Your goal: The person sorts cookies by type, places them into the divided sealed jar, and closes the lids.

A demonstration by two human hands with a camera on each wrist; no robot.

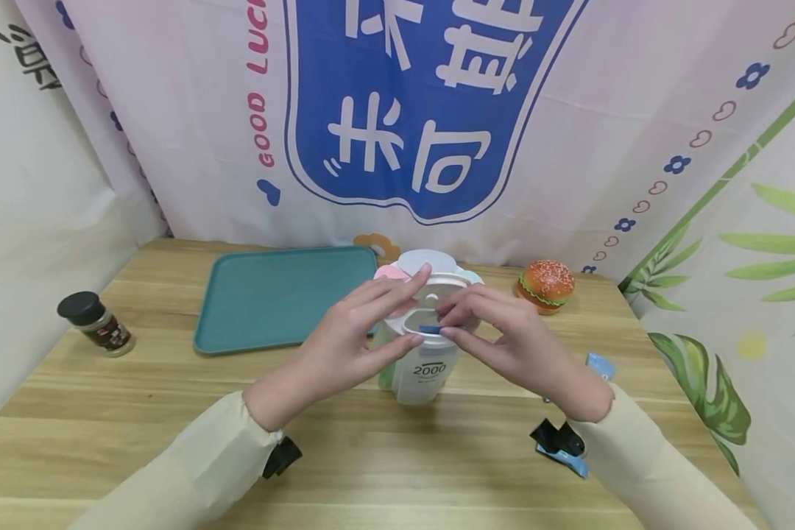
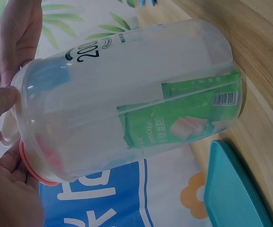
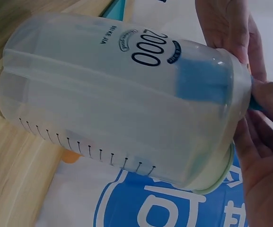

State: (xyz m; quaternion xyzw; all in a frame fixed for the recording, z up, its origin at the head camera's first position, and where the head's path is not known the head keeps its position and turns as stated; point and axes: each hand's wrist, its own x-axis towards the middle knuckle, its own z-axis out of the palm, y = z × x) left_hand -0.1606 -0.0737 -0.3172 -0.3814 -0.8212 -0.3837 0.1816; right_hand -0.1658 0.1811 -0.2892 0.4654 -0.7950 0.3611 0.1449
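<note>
A translucent plastic storage canister (image 1: 419, 384) marked 2000 stands upright on the wooden table, its lid fitted with pastel flaps. One flap is raised over an opening. My left hand (image 1: 347, 333) holds the lid, thumb on the near rim and other fingers spread across the top. With thumb and fingertips, my right hand (image 1: 513, 335) pinches the top end of a blue snack packet (image 1: 429, 329) at that opening. Most of this packet shows through the wall, inside the canister's upper part, in the right wrist view. Green cake packets (image 2: 179, 118) lie at the canister's bottom.
A teal tray (image 1: 281, 298) is behind and left of the canister. At far left stands a black-capped seasoning jar (image 1: 99, 324). A toy hamburger (image 1: 547, 285) sits at the back right. Blue packets (image 1: 600, 365) lie by the right forearm, partly hidden by it.
</note>
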